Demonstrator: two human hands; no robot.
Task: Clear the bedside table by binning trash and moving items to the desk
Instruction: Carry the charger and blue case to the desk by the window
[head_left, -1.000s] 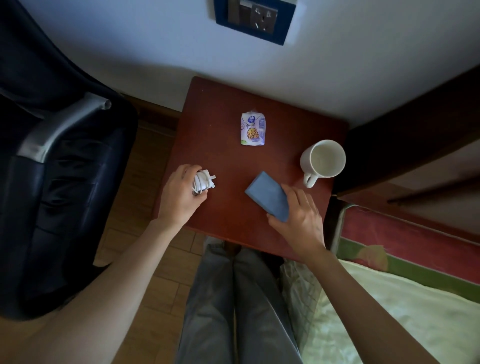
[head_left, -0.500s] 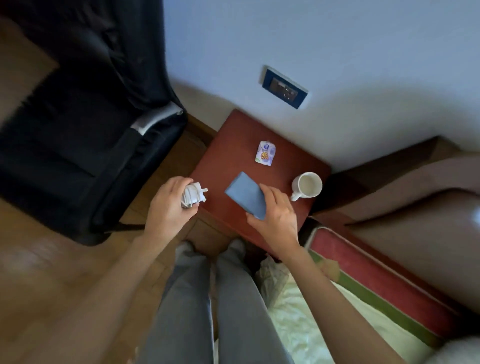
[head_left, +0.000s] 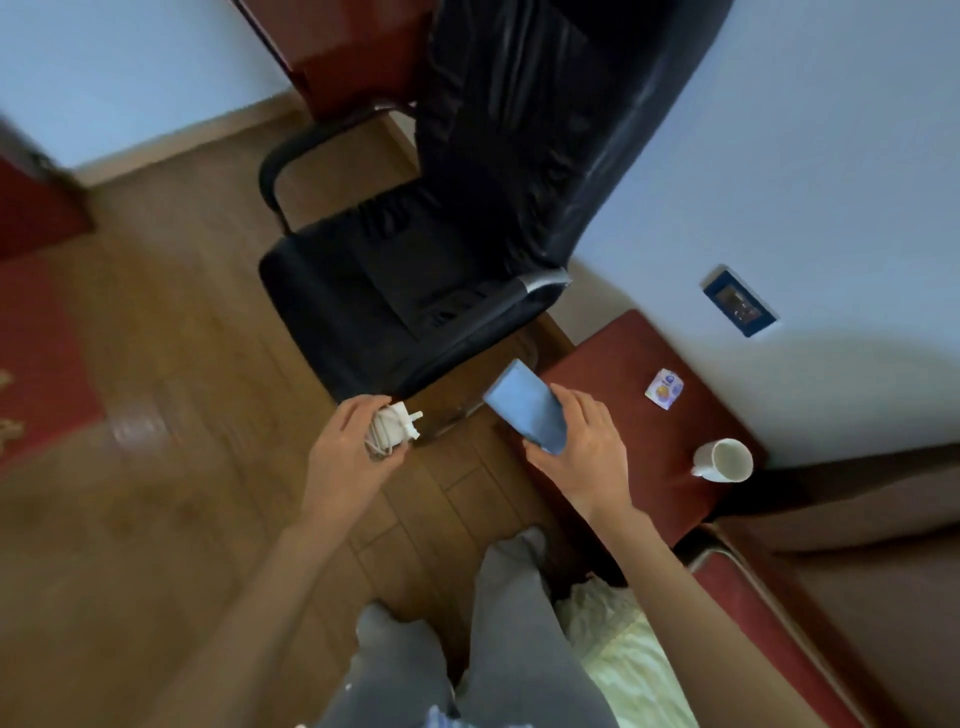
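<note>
My left hand (head_left: 345, 451) grips a white charger (head_left: 393, 427) with its coiled cable, held over the wooden floor left of the bedside table. My right hand (head_left: 582, 451) holds a flat blue phone (head_left: 527, 406) above the table's left corner. The red-brown bedside table (head_left: 613, 374) stands at the right against the wall. On it lie a small white and purple snack wrapper (head_left: 664, 388) near the wall and a white mug (head_left: 723, 460) at its right edge.
A black office chair (head_left: 415, 291) stands just left of the table. A red-brown desk (head_left: 337, 57) shows behind the chair at the top. A blue wall socket (head_left: 740, 301) sits above the table. The bed (head_left: 639, 665) lies lower right; my legs are below.
Both hands lifted the charger and the phone off the table and carried them left. My view swung left and back, bringing the chair, floor and desk into sight.
</note>
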